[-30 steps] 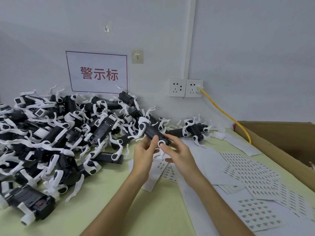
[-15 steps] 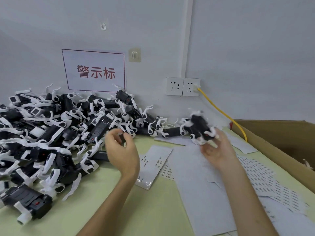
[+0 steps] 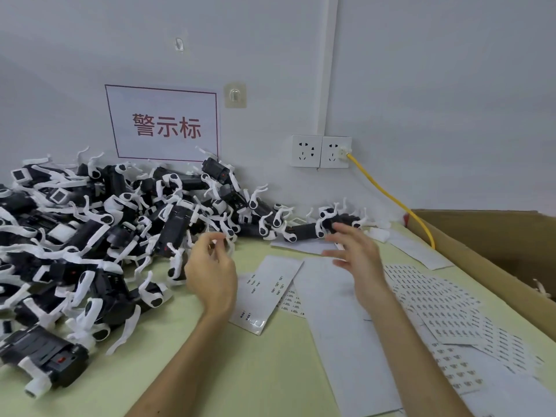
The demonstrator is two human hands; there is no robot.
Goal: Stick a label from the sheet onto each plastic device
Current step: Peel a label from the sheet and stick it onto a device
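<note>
The devices point(image 3: 105, 236) lie heaped along the table's point(image 3: 240, 371) left edge and into its back-left corner, and the heap thins to a row along the back edge. One device point(image 3: 346, 219) ends that row, just beyond the right hand point(image 3: 359, 257), which is spread wide and holds nothing. The left hand point(image 3: 210, 275) hovers at the heap's near fringe with its fingers curled and the thumb close to the forefinger. Blur hides whether it pinches anything. Label sheets point(image 3: 436, 299) overlap across the right half of the table, and a strip point(image 3: 264, 287) with few labels left lies between the hands.

Each device looks light and rigid: a black plastic body with thin white arms that stick out and hook into its neighbours. The body is probably the place to grip, since pulling on an arm could drag others along or bend it. The labels look thin and limp, so they are likely best lifted by a corner.

The heap runs off the left of the view. The label print is too small to read, and I cannot tell which devices already carry one. A box point(image 3: 496, 251) off the right edge is cut off, its inside mostly hidden.
</note>
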